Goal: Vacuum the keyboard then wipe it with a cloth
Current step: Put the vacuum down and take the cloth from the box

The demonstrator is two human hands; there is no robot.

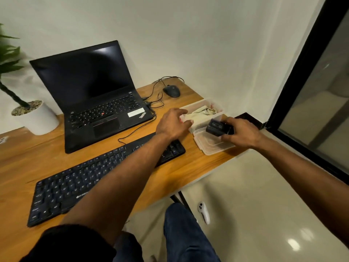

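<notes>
A black external keyboard (79,186) lies on the wooden desk (17,157), partly crossed by my left forearm. My right hand (239,132) grips a small dark mini vacuum (215,127) just above a clear plastic lid (211,146). My left hand (173,122) grips the near wall of an open clear plastic container (217,105), with its thumb over the rim. A beige cloth (200,112) lies crumpled inside that container.
An open black laptop (94,95) stands behind the keyboard, with a wired mouse (171,91) and cables to its right. A potted plant (35,118) sits at the left. The desk's right edge drops to a tiled floor, where a white controller (204,212) lies.
</notes>
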